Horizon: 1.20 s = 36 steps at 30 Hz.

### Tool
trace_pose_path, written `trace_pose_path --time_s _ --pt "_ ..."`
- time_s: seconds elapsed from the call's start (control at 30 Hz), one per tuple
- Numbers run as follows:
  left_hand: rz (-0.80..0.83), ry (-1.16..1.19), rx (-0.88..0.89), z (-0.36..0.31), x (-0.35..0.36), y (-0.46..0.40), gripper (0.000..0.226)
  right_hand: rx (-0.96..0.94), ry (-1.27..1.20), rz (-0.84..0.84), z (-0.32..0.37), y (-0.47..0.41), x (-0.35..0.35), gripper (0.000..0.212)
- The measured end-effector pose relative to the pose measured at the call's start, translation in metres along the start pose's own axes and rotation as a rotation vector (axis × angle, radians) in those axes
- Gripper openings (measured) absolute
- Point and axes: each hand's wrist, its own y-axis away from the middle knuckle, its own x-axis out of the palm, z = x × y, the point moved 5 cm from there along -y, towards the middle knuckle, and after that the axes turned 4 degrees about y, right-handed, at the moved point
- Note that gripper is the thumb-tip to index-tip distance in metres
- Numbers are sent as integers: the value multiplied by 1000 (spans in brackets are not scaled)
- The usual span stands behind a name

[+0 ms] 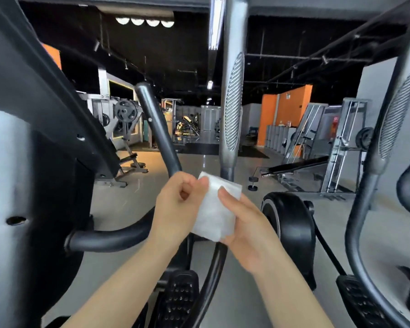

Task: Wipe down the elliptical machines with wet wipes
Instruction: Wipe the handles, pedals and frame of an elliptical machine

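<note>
Glossy grey gym floor [242,301], dumbbell [253,183] apparently resting on it, weight bench [298,165] beside

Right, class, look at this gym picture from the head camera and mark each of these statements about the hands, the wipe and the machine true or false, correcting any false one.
1. Both hands hold the white wet wipe. True: the left hand pinches its upper edge and the right hand grips its lower right part.
2. The wipe is pressed against the black handlebar. False: it is held in the air between the hands.
3. A black studded pedal lies below the hands. True.
4. The wipe is blue. False: it is white.
5. A dumbbell lies on the floor beyond the hands. True.
</note>
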Motion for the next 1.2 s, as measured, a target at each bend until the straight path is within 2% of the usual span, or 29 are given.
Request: trace_pose_path --time_s 0.07,0.13,0.17,0.2,0.27,0.3,0.33,0.4,0.43,0.47,0.53,0.6,0.7,0.8,0.9,1.0,1.03,1.1,1.2 --pt "-2 -85 151 -17 7 -19 19 -41 -10 -30 26 -19 -3 36" --pt "-63 -319 392 -40 3 -43 18 -251 103 -193 71 -41 -9 27" --pt "-121 -450 516 -50 -2 -58 24 -477 247 -324 107 -48 -9 24" --pt "-185 -550 619 -58 -6 -73 29 -780 416 -432 147 -52 -3 23" --pt "-288 -676 715 -68 -13 -103 29 -1339 869 -526 212 -66 26 31" --pt "-327 -721 720 -69 -14 -117 29 -1520 1171 -518 236 -82 44 37" --pt "-357 -762 721 -68 -13 -131 29 -1604 1495 -474 252 -105 59 38" --pt "-402 -852 733 -64 -13 -157 29 -1508 2038 -313 259 -154 68 31" --pt "-419 -882 733 -60 -13 -167 30 -1442 2173 -229 255 -167 63 28" --pt "-431 -896 735 -56 -14 -176 31 -1405 2235 -154 246 -172 56 28" --pt "-452 -924 755 -49 -15 -190 33 -1433 2204 -12 214 -163 38 32" --pt "-477 -977 800 -42 -14 -196 33 -1436 2179 203 170 -149 18 28" --pt "-516 -979 851 -41 -15 -200 33 -1375 2301 468 118 -139 -2 24" --pt "-534 -994 888 -36 -16 -200 36 -1427 2394 598 134 -146 5 19" --pt "-533 -998 923 -35 -14 -198 38 -1624 2376 502 194 -156 38 22" --pt "-534 -1009 944 -36 -14 -198 45 -1817 2475 130 279 -169 75 36" --pt "-538 -1015 945 -37 -14 -199 48 -1825 2527 -8 307 -173 88 36" --pt "-547 -1028 946 -38 -14 -199 52 -1710 2634 -202 345 -182 106 33" --pt "-552 -1019 947 -38 -15 -201 54 -1522 2509 -333 353 -191 103 29"
